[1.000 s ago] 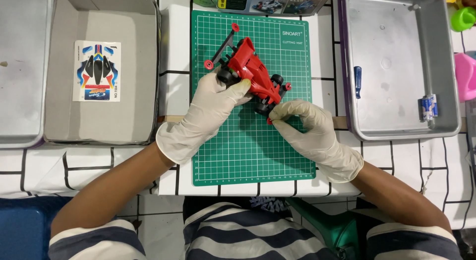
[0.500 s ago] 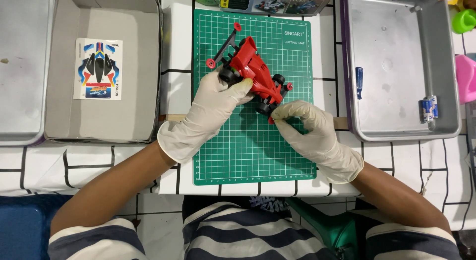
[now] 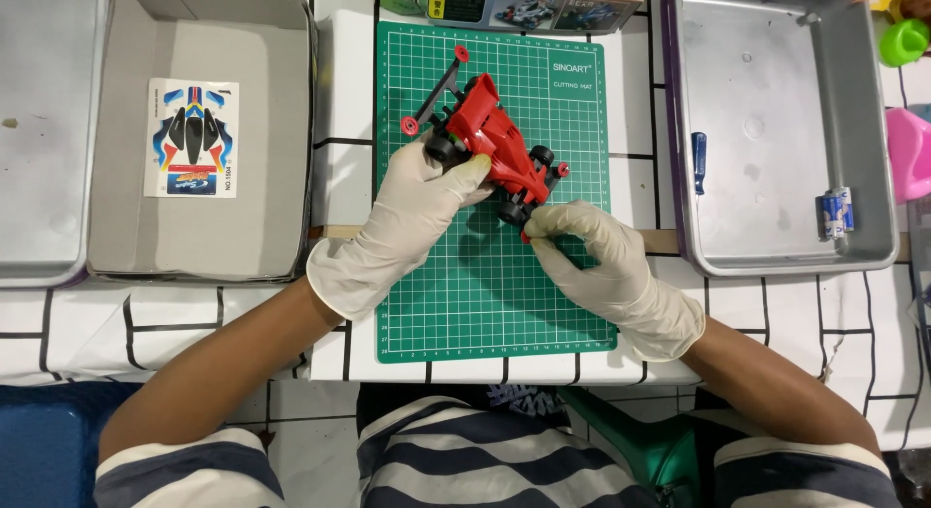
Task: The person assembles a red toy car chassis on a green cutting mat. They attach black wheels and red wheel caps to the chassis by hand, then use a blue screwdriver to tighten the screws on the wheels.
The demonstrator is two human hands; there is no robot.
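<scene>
Left hand (image 3: pixel 412 212) clamped on the red toy car (image 3: pixel 495 144) over the green mat (image 3: pixel 495 285), right hand (image 3: pixel 592 256) pinching its front, fingertips hiding that corner. Grey box (image 3: pixel 126 43) holds a sticker sheet (image 3: pixel 191 137).

Counter (image 3: pixel 335 52): white covering with a black brick-line pattern, evenly lit, no hard shadows. Below the counter's lower edge, pale tiled floor (image 3: pixel 310 411) at lower centre of the frame. A blue surface (image 3: pixel 44 440) fills the lower left corner; what it is cannot be told.
</scene>
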